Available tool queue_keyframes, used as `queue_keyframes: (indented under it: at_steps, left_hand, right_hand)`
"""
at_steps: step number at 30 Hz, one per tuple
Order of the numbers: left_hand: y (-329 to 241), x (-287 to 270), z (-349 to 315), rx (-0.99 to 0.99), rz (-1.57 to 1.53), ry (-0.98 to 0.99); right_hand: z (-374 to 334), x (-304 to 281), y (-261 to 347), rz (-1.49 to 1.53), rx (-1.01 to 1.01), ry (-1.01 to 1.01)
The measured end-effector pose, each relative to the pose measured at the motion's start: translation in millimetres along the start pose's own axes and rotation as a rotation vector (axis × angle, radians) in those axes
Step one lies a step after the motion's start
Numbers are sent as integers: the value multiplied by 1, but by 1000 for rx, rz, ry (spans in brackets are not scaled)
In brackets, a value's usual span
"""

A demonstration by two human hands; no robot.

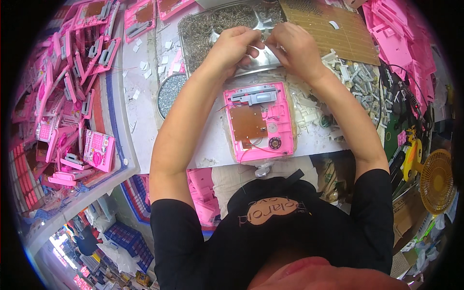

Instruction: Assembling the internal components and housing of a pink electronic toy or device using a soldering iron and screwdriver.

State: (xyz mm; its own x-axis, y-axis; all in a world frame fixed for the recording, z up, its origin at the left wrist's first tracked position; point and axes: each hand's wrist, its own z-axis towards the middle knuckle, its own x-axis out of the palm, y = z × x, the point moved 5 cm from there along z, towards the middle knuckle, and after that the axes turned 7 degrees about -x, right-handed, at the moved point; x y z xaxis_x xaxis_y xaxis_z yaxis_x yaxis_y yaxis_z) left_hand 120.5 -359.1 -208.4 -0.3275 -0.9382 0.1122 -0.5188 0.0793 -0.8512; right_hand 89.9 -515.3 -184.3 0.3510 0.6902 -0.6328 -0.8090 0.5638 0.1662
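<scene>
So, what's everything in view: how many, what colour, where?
Table: 1, white, centre
Pink casing: 1, pink, on table
Board: 1, brown, inside casing
Long part: 1, grey, casing's far end
Metal tray: 1, silver, beyond casing
Small parts: many, greyish, in tray
Round container: 1, silver, left of casing
Cardboard: 1, brown, right of tray
Plastic pieces: many, white-grey, right of casing
Pink assemblies: many, pink and grey, left
Pink shells: several, pink, upper right
Fan: 1, amber, right edge
Shirt: 1, black, bottom
Left hand: 1, bare, at tray
Right hand: 1, bare, at tray

The casing (285,126) is coloured pink, its board (247,124) brown, its bar (258,96) grey — the black shirt (360,227) is printed in peach
</scene>
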Motion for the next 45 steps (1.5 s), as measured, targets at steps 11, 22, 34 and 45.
queue_keyframes:
  at_steps: [11, 22, 34, 45]
  left_hand:
    - [-6, -2, -6, 373, -17, -25]
    - [12, -6, -22, 57, -66, 37]
    - [15, -8, -24, 110, -190, -2]
    - [14, -4, -28, 132, -363, -78]
  right_hand:
    - [-4, -1, -13, 749, 1045, 158]
    - [3, 6, 3, 297, 451, 184]
    - [-6, 3, 0, 150, 487, 298]
    - [2, 11, 12, 366, 552, 149]
